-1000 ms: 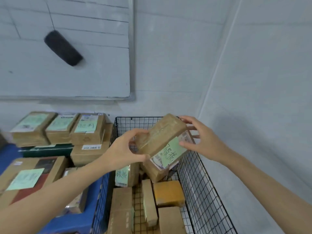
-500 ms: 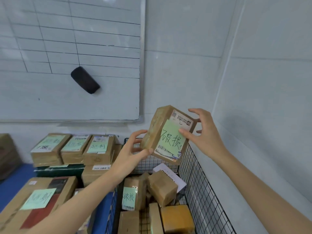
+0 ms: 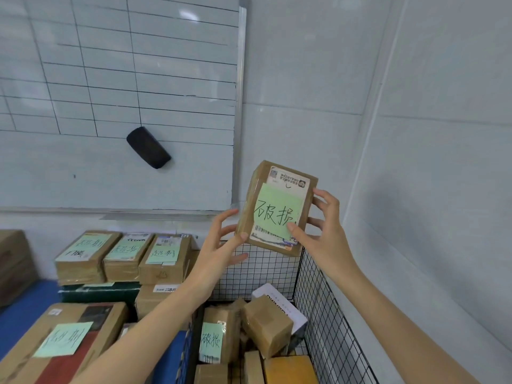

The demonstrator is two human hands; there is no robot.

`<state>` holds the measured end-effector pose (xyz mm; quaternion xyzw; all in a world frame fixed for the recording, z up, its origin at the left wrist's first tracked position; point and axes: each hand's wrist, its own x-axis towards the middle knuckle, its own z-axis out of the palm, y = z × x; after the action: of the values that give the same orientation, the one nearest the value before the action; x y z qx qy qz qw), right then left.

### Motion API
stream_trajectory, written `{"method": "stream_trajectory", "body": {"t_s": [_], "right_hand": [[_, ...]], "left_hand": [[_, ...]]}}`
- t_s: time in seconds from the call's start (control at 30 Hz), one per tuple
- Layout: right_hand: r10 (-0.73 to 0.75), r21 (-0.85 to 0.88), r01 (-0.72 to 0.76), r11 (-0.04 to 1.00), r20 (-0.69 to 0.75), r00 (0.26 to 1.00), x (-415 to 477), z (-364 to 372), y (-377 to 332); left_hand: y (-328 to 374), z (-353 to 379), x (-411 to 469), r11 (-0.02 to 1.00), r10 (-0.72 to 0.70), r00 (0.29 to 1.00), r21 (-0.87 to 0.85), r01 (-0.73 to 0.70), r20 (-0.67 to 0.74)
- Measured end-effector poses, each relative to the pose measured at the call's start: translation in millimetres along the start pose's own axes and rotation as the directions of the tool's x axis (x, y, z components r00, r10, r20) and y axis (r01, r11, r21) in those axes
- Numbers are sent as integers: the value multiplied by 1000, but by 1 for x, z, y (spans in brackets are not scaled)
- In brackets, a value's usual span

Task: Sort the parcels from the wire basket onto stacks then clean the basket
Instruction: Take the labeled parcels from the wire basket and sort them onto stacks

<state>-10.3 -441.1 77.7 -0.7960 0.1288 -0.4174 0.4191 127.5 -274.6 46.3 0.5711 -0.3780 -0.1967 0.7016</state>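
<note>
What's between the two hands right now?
In the head view, a taped brown parcel with a green handwritten note, gripped by the left hand and right hand, above the wire basket.

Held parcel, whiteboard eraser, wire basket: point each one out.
held parcel [image 3: 277, 214]: head view, middle of its green note.
whiteboard eraser [image 3: 148, 147]: head view, centre of its black body.
wire basket [image 3: 263, 273]: head view, mesh of its back wall.

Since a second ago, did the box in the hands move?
Yes, upward. The held parcel overlapped the back wall of the wire basket before; now nearly all of it is above that rim, turned upright.
</note>
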Motion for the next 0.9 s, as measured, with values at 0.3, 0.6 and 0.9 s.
{"method": "stream_trajectory", "body": {"t_s": [0.3, 0.6, 0.9], "right_hand": [[-39, -1, 39, 999, -9, 999, -5, 5, -11], [-94, -56, 96, 994, 27, 995, -2, 13, -24], [-194, 70, 184, 980, 185, 963, -5, 62, -41]], "left_hand": [[9, 17, 5, 999, 3, 1000, 43, -3, 16], [22, 8, -6, 980, 133, 989, 159, -120, -71], [31, -28, -46, 963, 176, 952, 244, -114, -249]]}}
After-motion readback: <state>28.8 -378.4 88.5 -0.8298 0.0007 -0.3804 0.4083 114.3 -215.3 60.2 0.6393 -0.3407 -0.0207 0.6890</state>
